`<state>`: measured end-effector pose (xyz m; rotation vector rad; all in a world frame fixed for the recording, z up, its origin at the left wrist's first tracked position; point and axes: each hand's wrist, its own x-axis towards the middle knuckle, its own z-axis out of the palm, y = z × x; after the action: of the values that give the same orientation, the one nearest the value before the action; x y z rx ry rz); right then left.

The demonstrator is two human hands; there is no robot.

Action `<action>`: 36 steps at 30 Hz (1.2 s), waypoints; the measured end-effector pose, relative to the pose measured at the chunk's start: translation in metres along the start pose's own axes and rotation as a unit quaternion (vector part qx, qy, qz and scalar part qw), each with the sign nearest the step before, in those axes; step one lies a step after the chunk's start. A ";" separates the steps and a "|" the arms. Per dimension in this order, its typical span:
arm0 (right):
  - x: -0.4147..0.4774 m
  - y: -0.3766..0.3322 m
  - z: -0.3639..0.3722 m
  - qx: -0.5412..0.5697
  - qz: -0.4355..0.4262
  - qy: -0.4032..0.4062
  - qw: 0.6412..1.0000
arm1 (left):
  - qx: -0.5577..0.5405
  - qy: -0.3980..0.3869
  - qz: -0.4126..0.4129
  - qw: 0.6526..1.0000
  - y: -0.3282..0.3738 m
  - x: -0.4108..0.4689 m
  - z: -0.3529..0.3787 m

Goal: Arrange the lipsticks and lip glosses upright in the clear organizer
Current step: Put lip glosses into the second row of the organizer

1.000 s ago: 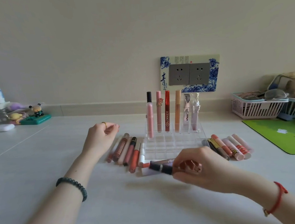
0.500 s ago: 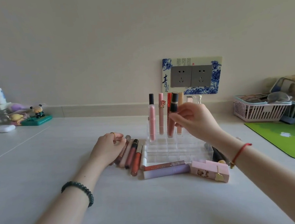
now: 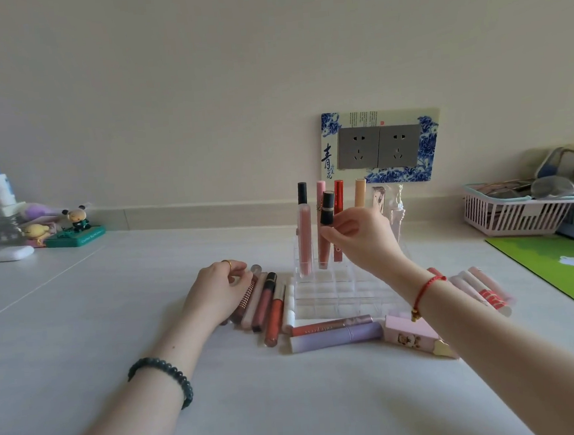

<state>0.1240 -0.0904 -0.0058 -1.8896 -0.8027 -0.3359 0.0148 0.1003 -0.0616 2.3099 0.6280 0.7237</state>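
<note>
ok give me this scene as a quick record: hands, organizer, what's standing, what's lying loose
right hand: pinches a black-capped lipstick, upright over the organizer
left hand: rests on the left tubes; grip unclear
clear organizer: nearer cells look empty
standing tubes: six, in the back row
lying in front: coral tube, lilac tube, pink box
lying right: pale tubes
</note>
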 end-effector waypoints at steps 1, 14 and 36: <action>-0.001 0.001 0.001 -0.007 -0.002 -0.001 1.000 | -0.003 0.000 0.000 1.000 0.000 0.000 0.000; -0.004 0.012 0.008 -0.041 0.003 -0.013 0.999 | -0.001 -0.005 -0.001 1.000 0.000 -0.001 -0.001; -0.032 0.009 -0.022 -0.074 -0.047 -0.010 0.996 | -0.118 0.025 -0.021 0.992 0.002 0.002 -0.007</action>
<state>0.1094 -0.1248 -0.0199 -1.9985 -0.9044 -0.4457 0.0126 0.1025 -0.0552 2.0611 0.5779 0.7944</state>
